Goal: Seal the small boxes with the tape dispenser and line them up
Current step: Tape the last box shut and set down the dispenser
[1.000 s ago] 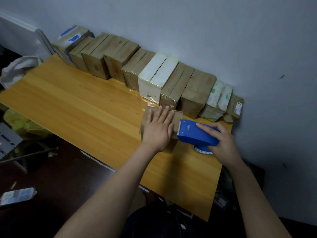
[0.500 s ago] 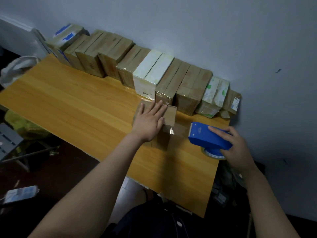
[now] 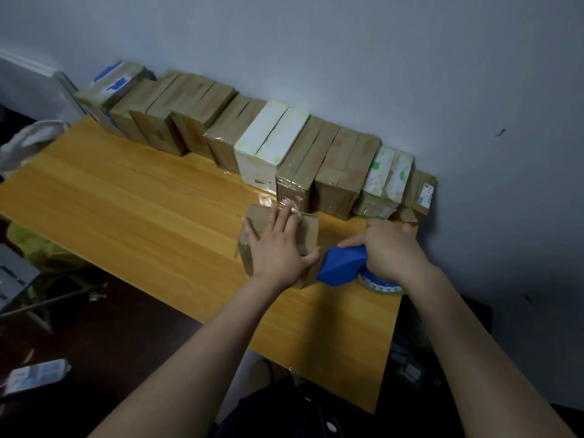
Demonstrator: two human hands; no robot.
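A small brown cardboard box (image 3: 311, 230) stands on the wooden table (image 3: 132, 216), right of centre. My left hand (image 3: 278, 245) lies flat on its top with straight fingers, pressing it down. My right hand (image 3: 390, 248) grips the blue tape dispenser (image 3: 339, 263), whose front end touches the box's right side. The tape roll (image 3: 380, 284) shows below my right hand. Along the wall stands a row of several boxes (image 3: 344, 165), most brown, one white (image 3: 271, 147).
A white bag (image 3: 28, 143) lies at the table's left end. A phone-like thing (image 3: 34, 376) lies on the dark floor at the lower left, near a metal frame (image 3: 41, 298). The table's right edge is close to the dispenser.
My right hand has brought the dispenser back left against the box's side and tilted it down. My left hand stays flat on the box top.
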